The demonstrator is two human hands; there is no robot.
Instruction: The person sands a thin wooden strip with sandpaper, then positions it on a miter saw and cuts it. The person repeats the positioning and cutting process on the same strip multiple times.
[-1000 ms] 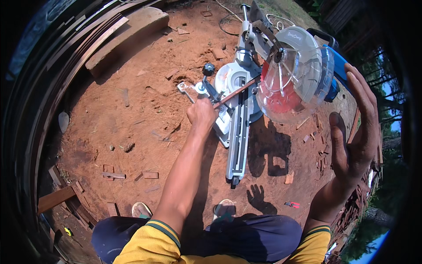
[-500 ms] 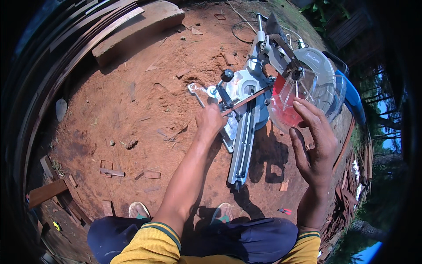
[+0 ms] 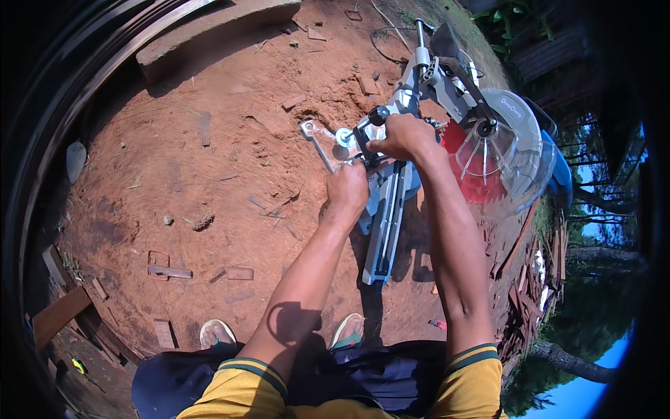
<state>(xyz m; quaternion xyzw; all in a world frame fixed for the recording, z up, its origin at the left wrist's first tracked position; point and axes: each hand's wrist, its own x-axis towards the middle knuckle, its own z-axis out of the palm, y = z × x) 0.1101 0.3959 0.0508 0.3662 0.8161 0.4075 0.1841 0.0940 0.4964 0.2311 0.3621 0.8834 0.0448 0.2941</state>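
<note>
A sliding mitre saw stands on the ground before me, its red blade (image 3: 481, 167) under a clear guard and grey housing (image 3: 516, 115) on the right. My left hand (image 3: 347, 187) is closed at the near end of a thin wooden strip (image 3: 379, 166) lying across the saw's table. My right hand (image 3: 406, 136) curls over the middle of the saw, beside the clamp with a black knob (image 3: 379, 114). Its thumb points left toward the clamp frame; the other fingertips are hidden, so their hold cannot be made out. The grey slotted table arm (image 3: 382, 244) extends toward me.
Long boards (image 3: 91, 77) curve along the left, near a thick beam (image 3: 216, 31). Wood offcuts (image 3: 239, 273) and a pine cone (image 3: 203, 223) lie on reddish ground. Scrap wood (image 3: 520, 300) is heaped at right. A red tool (image 3: 437, 324) lies near my right foot.
My right hand has swung from beside the blade guard, fingers spread, up and left onto the saw's middle. My left hand has shifted slightly right in the picture, still at the strip.
</note>
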